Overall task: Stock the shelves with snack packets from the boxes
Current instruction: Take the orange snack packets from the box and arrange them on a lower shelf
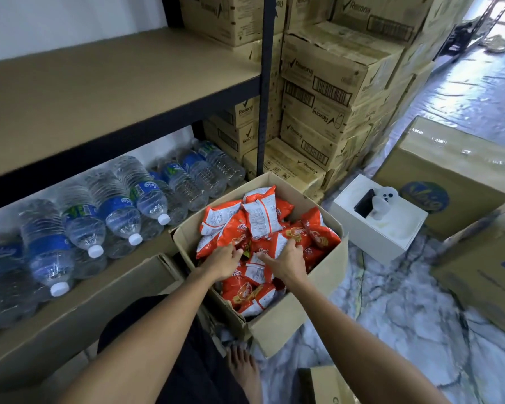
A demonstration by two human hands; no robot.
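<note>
Directly beneath left hand point(226, 262), right hand point(286, 262): snack packets point(263, 217), heaped in box point(286, 322).

- An open box point(277, 325) stands on the floor in the middle, heaped with orange packets point(263, 220).
- The left hand point(223, 262) and right hand point(286, 262) reach into it side by side, fingers curled on packets.
- Left of the box, bottles point(114, 211) lie on their sides under a shelf point(99, 91).
- Far behind, cartons point(327, 91) are stacked high.
- A white box point(385, 228) sits just right of the open box.
</note>
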